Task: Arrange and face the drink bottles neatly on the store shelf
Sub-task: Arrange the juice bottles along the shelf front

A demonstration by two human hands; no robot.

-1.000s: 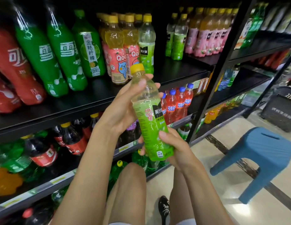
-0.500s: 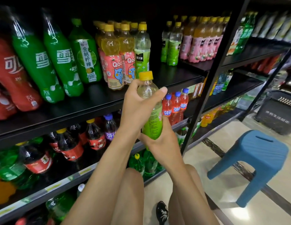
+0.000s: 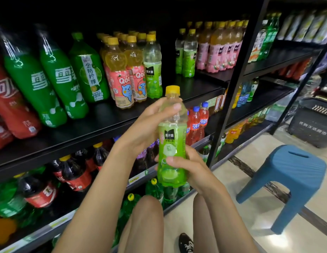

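Green-labelled bottle [image 3: 172, 143] upright before black shelf [image 3: 108, 123], left hand [image 3: 148, 128] gripping its upper body, right hand [image 3: 192, 168] gripping the base, blue stool [image 3: 294, 172] near.

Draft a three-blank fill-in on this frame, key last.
1. The held bottle has a ___ cap.
2. The right hand grips it ___ the left hand.
3. The stool on the floor is ___.
Missing words: yellow; below; blue.
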